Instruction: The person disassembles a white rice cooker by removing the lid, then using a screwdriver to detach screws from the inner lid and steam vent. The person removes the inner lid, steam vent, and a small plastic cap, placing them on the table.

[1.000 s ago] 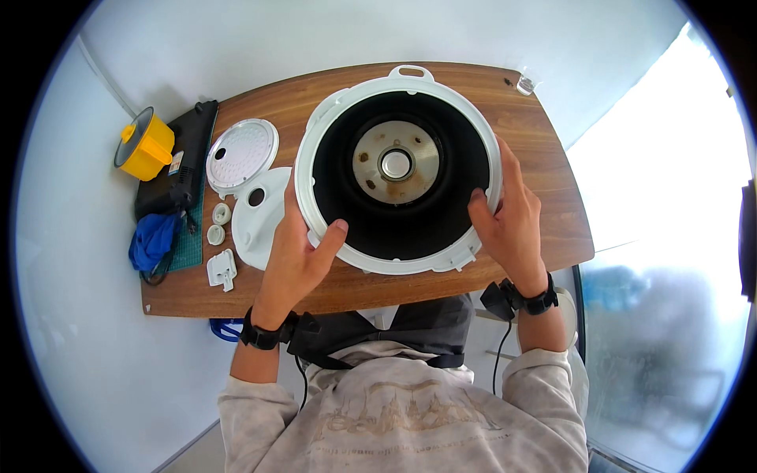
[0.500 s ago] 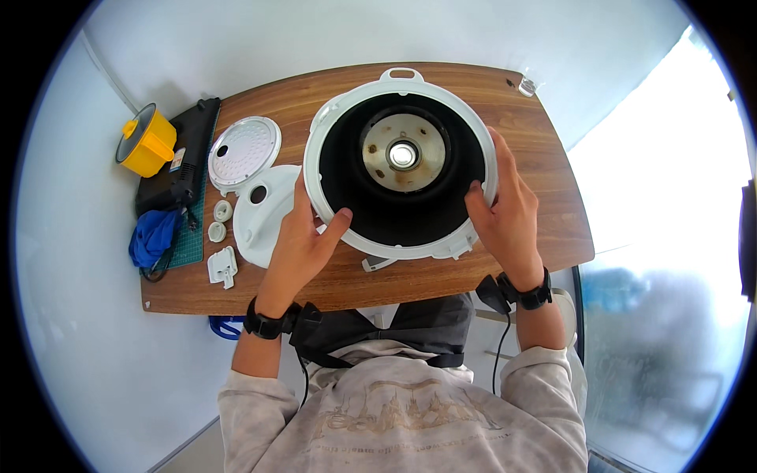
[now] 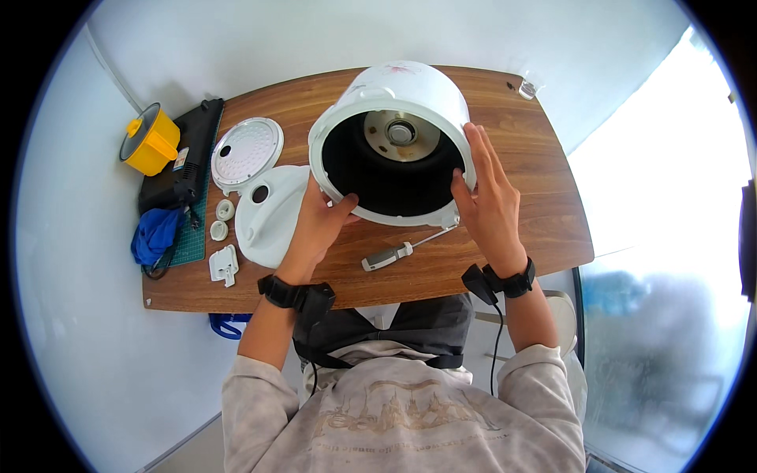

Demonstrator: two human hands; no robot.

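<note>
A white rice cooker body (image 3: pixel 430 91) without its lid is tilted so its round mouth faces me. Inside the dark hollow shows the round metal heating plate (image 3: pixel 404 150), marked with brown spots. My left hand (image 3: pixel 319 221) grips the rim at the lower left, thumb hooked over the edge. On the right side my right hand (image 3: pixel 489 185) holds the rim, its thumb at the inner edge and its fingers along the outer wall. In front of the body a screwdriver (image 3: pixel 388 257) with a grey-and-white handle lies on the table, its shaft pointing right.
Left of the body lie a white lid cover (image 3: pixel 272 217), a round perforated inner lid (image 3: pixel 247 150), two small white caps (image 3: pixel 221 221) and a white plastic piece (image 3: pixel 224 265). Further left are a black case (image 3: pixel 167 189), a yellow pot (image 3: pixel 150 142) and a blue cloth (image 3: pixel 156 236). A clear cup (image 3: pixel 529 87) stands far right.
Both hands have tipped the rice cooker body over toward me, so its patterned outer wall now shows at the top. More of the screwdriver has come into sight.
</note>
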